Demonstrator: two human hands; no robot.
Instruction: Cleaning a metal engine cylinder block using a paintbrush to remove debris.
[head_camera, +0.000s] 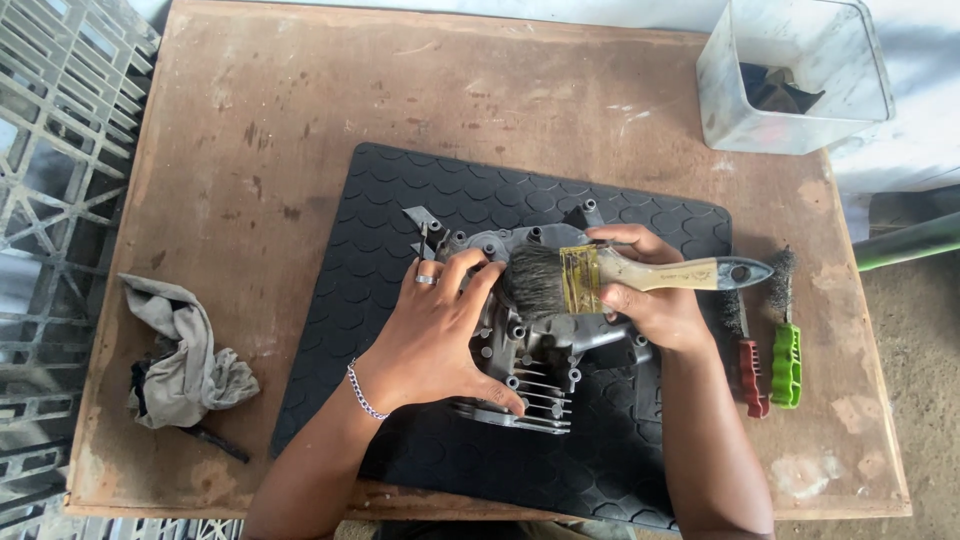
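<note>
Left hand (435, 335) lies spread on grey engine casing (535, 375) on black mat (380, 220); right hand (650, 295) grip pinches paintbrush (600, 277), bristles on casing; wire brushes (770, 350) beside on bench (300, 100)

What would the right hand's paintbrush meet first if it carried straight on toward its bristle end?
The left hand, whose fingers lie on the grey engine casting just beyond the paintbrush bristles; heights are unclear.

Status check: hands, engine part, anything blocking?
Left hand flat on engine part, steadying. Right hand grips paintbrush, bristles on part. Nothing blocking; wire brushes aside.
</note>
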